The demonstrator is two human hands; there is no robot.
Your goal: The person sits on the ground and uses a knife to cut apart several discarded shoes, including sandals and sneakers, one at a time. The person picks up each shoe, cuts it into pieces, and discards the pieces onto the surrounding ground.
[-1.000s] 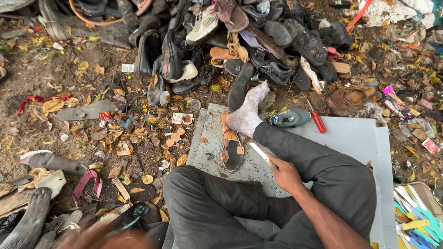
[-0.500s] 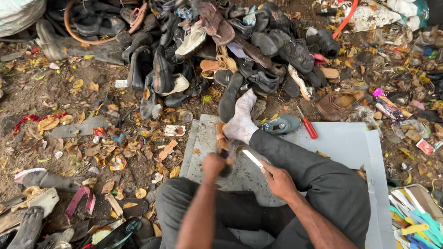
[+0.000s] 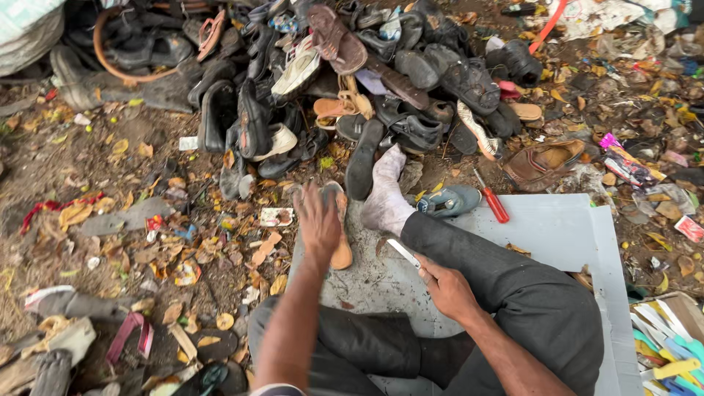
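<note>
I sit on the ground with one leg in dark trousers stretched over a grey board [image 3: 557,227]; the foot wears a white sock [image 3: 386,194]. My left hand [image 3: 319,220] reaches forward and grips a worn tan sandal [image 3: 340,242] lying on the board beside the socked foot. My right hand [image 3: 449,287] rests on my thigh, closed on a small knife [image 3: 402,252] whose blade points up-left toward the sandal.
A big heap of old shoes and sandals [image 3: 352,81] lies just beyond my foot. A red-handled screwdriver [image 3: 493,199] and a blue shoe [image 3: 447,199] lie on the board's far edge. Leaves, scraps and soles litter the dirt at left; coloured strips [image 3: 671,356] fill a box at right.
My left arm came up from the lower left, reached forward and took hold of the sandal. The right hand with the knife stayed on my thigh.
</note>
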